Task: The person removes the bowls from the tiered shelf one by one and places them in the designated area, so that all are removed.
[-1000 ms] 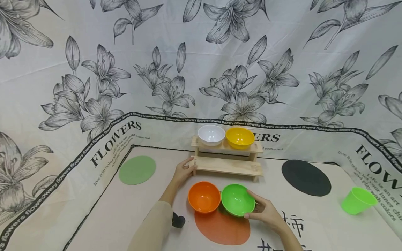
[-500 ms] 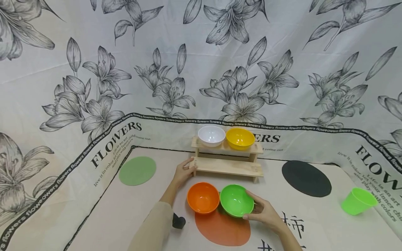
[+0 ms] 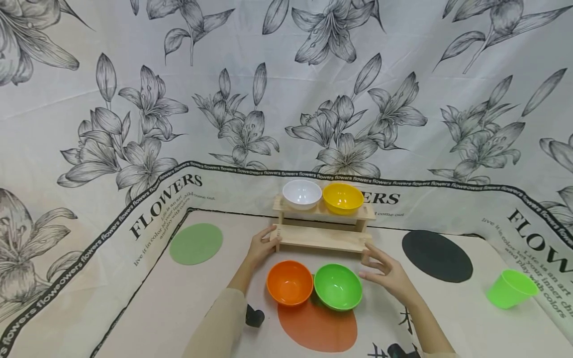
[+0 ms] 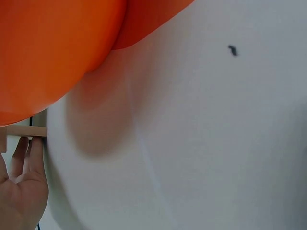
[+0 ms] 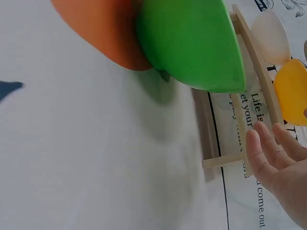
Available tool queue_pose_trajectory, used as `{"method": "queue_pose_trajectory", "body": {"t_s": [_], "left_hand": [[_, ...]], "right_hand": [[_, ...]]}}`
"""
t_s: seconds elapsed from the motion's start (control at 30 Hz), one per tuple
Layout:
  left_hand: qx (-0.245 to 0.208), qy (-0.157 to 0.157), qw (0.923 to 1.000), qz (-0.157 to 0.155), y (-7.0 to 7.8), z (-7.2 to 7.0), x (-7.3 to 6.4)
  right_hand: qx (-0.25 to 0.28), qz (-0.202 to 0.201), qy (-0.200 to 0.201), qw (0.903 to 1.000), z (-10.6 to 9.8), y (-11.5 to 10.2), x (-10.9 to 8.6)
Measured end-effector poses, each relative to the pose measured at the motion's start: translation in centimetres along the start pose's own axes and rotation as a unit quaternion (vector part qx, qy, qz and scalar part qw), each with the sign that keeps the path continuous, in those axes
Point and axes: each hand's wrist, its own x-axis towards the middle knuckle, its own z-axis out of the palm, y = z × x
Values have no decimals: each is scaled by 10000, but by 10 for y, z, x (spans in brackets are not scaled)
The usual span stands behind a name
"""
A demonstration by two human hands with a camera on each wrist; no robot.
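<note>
My left hand (image 3: 261,247) grips the left end of a small two-tier wooden shelf (image 3: 322,238), its fingers also showing against the board in the left wrist view. In the head view, my right hand (image 3: 389,273) is off the green bowl (image 3: 337,287), fingers apart and fingertips close to the shelf's right end. The right wrist view shows that hand's spread fingers (image 5: 268,160) beside the lower board. An orange bowl (image 3: 290,283) sits left of the green one, both in front of the shelf. On the top tier stand a white bowl (image 3: 302,194) and a yellow bowl (image 3: 342,198).
An orange printed circle (image 3: 318,330) lies partly under the bowls. To the right are a black circle (image 3: 437,256) and a light green cup (image 3: 512,289). A green circle (image 3: 196,243) is printed at the left. Flowered cloth (image 3: 286,124) hangs behind the shelf.
My right hand has let go of the green bowl and moved up and right to the shelf's right end. The left hand stays at the shelf; the bowls have slid slightly left.
</note>
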Motion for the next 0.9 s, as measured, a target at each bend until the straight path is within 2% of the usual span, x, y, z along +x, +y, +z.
{"method": "queue_pose_trajectory", "body": {"t_s": [0.17,0.43,0.63,0.9], "left_hand": [[81,-28,9999,52,-2,-1,0],[88,-34,9999,107,-1,-2,0],[21,-21,9999,104,-1,-3,0],[-64,-32,9999,72,-3,-2,2]], "right_hand": [[-383,-45,140,9992,-13,-5,22],[-599,18,378,9975,-23,-18,54],[-440,121,572,9973,-26,-26,78],[-229,100,715,9971,-26,-28,101]]}}
